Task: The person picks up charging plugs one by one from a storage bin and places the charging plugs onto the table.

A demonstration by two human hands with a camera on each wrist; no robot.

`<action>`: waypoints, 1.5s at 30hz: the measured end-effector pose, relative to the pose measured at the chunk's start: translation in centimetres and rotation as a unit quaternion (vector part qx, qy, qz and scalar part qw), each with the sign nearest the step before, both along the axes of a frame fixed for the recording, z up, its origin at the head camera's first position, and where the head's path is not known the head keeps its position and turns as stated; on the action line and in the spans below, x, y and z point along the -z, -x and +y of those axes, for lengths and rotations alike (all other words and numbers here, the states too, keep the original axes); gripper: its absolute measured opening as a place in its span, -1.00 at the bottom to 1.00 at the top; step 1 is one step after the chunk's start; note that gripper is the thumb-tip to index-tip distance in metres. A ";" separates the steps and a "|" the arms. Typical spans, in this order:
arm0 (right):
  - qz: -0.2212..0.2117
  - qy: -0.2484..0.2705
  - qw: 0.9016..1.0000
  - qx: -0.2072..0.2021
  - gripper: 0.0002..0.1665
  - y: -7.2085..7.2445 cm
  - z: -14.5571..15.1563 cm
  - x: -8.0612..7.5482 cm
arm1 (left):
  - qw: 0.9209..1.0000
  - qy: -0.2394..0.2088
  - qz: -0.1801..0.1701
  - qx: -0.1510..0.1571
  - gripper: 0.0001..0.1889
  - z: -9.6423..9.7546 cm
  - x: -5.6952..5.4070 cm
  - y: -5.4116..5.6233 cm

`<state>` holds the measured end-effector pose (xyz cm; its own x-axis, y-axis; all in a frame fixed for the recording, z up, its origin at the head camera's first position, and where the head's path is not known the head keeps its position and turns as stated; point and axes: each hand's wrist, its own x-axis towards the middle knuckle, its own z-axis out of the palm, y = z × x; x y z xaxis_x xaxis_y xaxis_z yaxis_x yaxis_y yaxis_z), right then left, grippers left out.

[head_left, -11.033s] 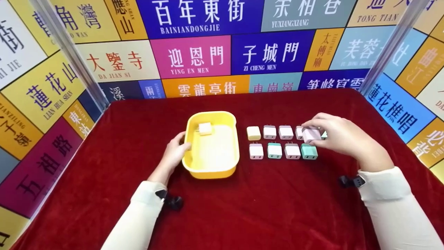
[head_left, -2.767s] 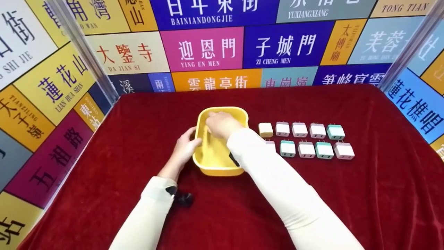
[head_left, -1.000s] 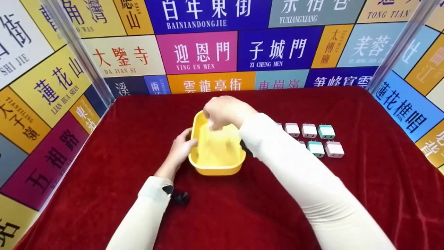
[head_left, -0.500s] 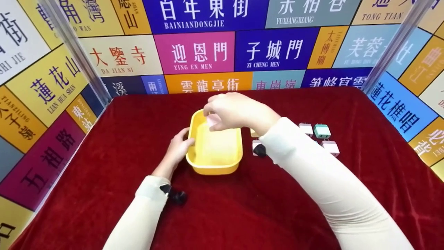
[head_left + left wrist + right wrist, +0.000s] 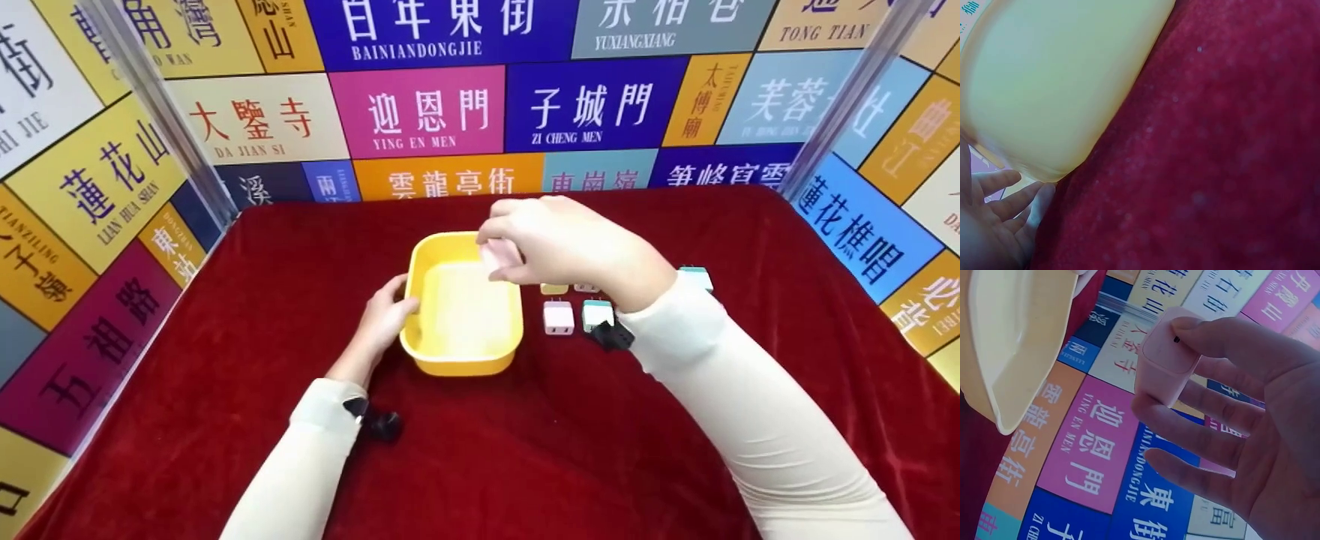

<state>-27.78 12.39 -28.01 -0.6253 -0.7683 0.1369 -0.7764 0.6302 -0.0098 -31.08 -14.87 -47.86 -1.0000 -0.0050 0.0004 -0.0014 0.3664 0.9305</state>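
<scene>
My right hand pinches a pale pink wall charger between thumb and fingers, above the right rim of a yellow plastic bin. In the right wrist view the charger sits between the thumb on top and a finger below, beside the bin. My left hand grips the bin's left side, thumb over the rim. The left wrist view has its fingers against the outer wall of the bin. The bare pale floor of the bin shows in the head view.
Right of the bin stand wall chargers in two rows: a lavender-topped one, a teal-topped one, a yellow one and a teal one. My right arm hides others. Red cloth covers the table; a sign-printed wall rises behind.
Earlier a charger lay in the bin and my right hand was over the rows. It then reached into the bin, and has since come up and rightward with the pink charger. My left hand stayed.
</scene>
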 end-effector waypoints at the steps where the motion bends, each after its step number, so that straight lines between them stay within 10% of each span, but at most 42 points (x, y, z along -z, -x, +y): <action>1: 0.003 0.004 1.000 0.002 -0.51 -0.2 0.3 0.0 | 1.000 0.000 -0.001 -0.001 -0.34 0.0 0.0 0.0; 14: 0.015 0.042 0.998 0.033 -0.67 -1.4 5.3 1.4 | 1.000 -0.006 0.001 0.009 -0.32 0.3 -0.3 0.1; 45: -0.037 0.001 0.999 0.010 -0.66 -1.7 7.0 11.0 | 1.000 0.008 0.005 -0.002 -0.34 -0.2 0.0 0.0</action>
